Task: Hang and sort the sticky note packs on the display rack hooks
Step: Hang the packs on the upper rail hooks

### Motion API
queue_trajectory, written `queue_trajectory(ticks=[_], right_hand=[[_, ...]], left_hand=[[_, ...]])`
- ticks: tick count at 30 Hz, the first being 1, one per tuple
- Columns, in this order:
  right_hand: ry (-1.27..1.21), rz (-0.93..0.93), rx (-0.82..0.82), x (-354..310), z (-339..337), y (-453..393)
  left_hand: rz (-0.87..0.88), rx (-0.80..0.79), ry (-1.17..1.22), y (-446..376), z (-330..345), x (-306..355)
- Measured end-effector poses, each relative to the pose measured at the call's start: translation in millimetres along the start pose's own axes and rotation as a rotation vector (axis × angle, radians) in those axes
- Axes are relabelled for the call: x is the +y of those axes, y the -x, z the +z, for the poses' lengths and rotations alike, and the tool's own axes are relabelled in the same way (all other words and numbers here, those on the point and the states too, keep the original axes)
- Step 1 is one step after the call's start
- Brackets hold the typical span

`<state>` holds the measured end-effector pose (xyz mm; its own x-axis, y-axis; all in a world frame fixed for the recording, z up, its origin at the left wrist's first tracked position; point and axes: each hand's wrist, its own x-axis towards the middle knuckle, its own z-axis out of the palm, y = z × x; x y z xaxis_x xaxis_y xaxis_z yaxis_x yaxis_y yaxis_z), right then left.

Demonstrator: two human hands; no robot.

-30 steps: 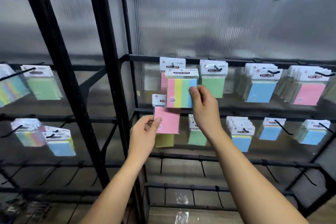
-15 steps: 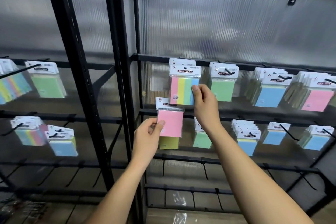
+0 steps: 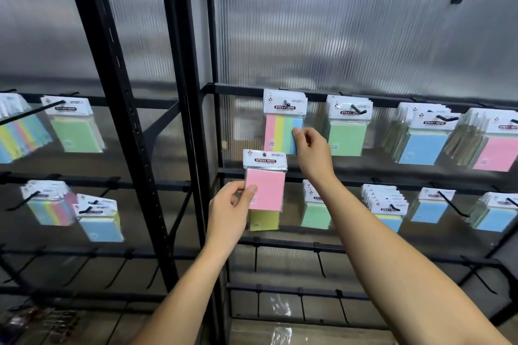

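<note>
Nearest the camera, two bare forearms reach up toward a black metal display rack [image 3: 134, 148] backed with ribbed translucent plastic panels. The left hand [image 3: 228, 213] holds a pink sticky note pack with a white header card [image 3: 266, 185], thumb pressed on the pack's front left edge and the other fingers curled behind it; this pack is off any hook, held in front of a yellow sticky note pack [image 3: 265, 220] that hangs on the lower row. The right hand [image 3: 312, 152] is higher, pinching the lower right edge of a striped pink, yellow, green and blue sticky note pack [image 3: 283, 131] between thumb and forefinger, the remaining fingers loosely curled. That striped pack hangs on a black hook [image 3: 286, 103] at the left end of the upper row. Further right on the same row hang a green pack [image 3: 347, 133], a stack of blue packs [image 3: 423, 145] and a stack of pink packs [image 3: 494, 152]. On the row below hang another green pack [image 3: 315, 214] and several blue ones. The rack bay to the left carries more multicoloured, green and blue packs
</note>
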<state>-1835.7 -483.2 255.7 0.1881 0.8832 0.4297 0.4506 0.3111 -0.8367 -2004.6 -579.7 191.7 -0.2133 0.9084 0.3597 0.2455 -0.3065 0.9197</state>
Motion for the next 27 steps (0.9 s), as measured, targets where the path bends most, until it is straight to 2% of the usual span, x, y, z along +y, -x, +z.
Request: queue_trajectory(ticks=[5, 13, 21, 27], right_hand=[[0.102, 0.041, -0.099, 10.2, -18.8, 4.9], [0.249, 0.107, -0.281, 56.0, -96.7, 65.5], [0.066, 0.186, -0.074, 81.7, -170.3, 111.4], [0.106, 0.128, 0.076, 99.1, -223.6, 112.2]], left_hand=[[-0.01, -0.016, -0.013, 1.5, 11.0, -4.0], [0.013, -0.115, 0.04, 8.5, 58.7, 15.3], [0.079, -0.309, 0.094, 25.5, 148.1, 34.9], [0.092, -0.434, 0.099, 40.4, 217.5, 54.1]])
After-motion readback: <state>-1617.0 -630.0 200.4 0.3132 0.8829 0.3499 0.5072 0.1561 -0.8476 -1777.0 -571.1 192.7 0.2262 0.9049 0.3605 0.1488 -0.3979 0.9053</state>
